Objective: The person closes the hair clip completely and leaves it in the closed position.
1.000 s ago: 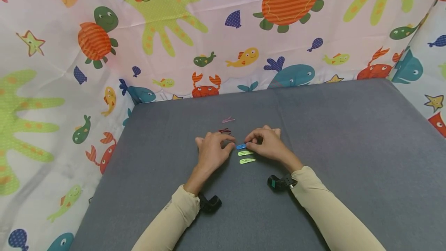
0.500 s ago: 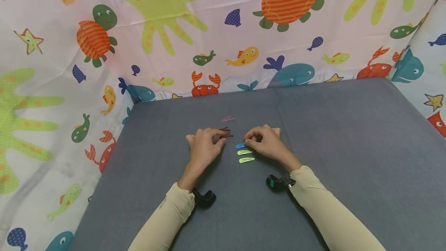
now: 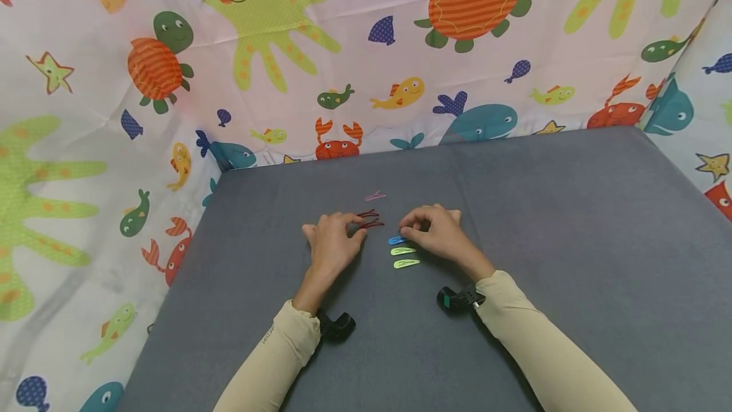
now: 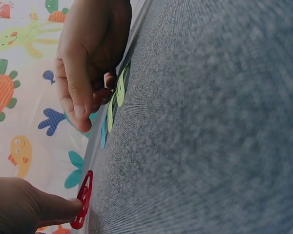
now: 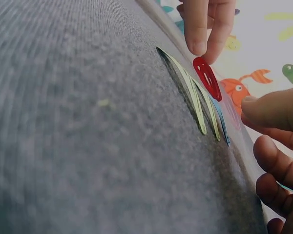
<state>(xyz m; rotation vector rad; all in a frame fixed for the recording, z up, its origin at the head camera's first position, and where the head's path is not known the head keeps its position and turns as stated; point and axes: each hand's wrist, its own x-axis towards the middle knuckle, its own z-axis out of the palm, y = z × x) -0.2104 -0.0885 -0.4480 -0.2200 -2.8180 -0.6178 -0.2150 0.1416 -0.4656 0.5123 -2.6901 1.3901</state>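
Observation:
At the middle of the grey table my left hand [image 3: 333,240] pinches the end of a red snap hair clip [image 4: 84,201] between thumb and finger. A second red clip [image 3: 368,213] lies just behind it in the head view. My right hand [image 3: 436,231] hovers loosely curled by the right end of a blue hair clip [image 3: 395,241], with nothing between its fingers. In the right wrist view its thumb [image 5: 271,111] is apart from the clips. Two lime-green hair clips, one nearer [image 3: 406,264] and one farther [image 3: 403,251], lie in a row in front of the blue one.
A pink hair clip [image 3: 375,196] lies farther back than the red ones. Grey cloth covers the table [image 3: 549,208]. A white curtain [image 3: 366,49] with sea-animal prints closes off the back and sides. Each wrist wears a black camera mount [image 3: 337,327].
My left hand has moved left, from beside the blue clip to the red clips, and both red clips now show. The right hand has hardly moved.

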